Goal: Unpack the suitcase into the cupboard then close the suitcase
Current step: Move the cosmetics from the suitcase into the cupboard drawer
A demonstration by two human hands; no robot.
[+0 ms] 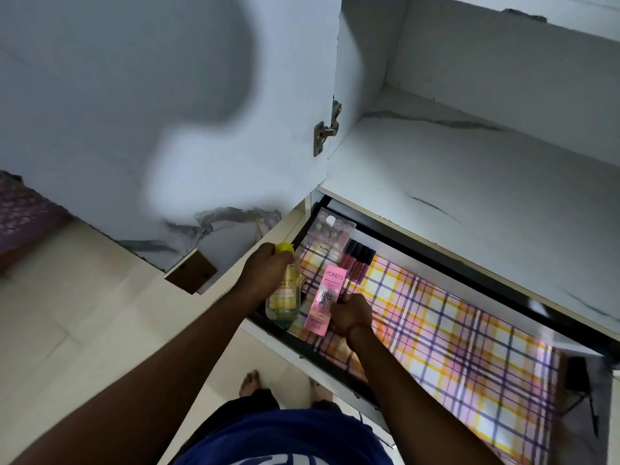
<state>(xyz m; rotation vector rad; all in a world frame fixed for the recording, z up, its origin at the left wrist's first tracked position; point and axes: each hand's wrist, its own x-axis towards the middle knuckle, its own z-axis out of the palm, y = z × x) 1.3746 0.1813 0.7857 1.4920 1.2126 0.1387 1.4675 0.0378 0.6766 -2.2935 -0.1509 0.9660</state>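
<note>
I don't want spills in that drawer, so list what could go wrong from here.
1. The left hand grips the yellow-capped bottle over the drawer's front left corner; it could slip outside.
2. The right hand holds the pink Pond's box close to the lip gloss tubes; setting it down carelessly may knock them.

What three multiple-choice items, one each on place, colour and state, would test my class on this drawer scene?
1. Where do the dark-capped red lip-gloss tubes lie?
A. on the white shelf
B. in the open drawer with checked lining
C. on the floor

2. What colour is the cap of the clear bottle of yellow liquid?
A. yellow
B. blue
C. black

3. What is the right hand doing?
A. hanging idle
B. pressing flat
C. holding the pink Pond's box

Answers: B, they rest on the lining; A, yellow shows above the left hand; C, fingers curl round the box.
</note>
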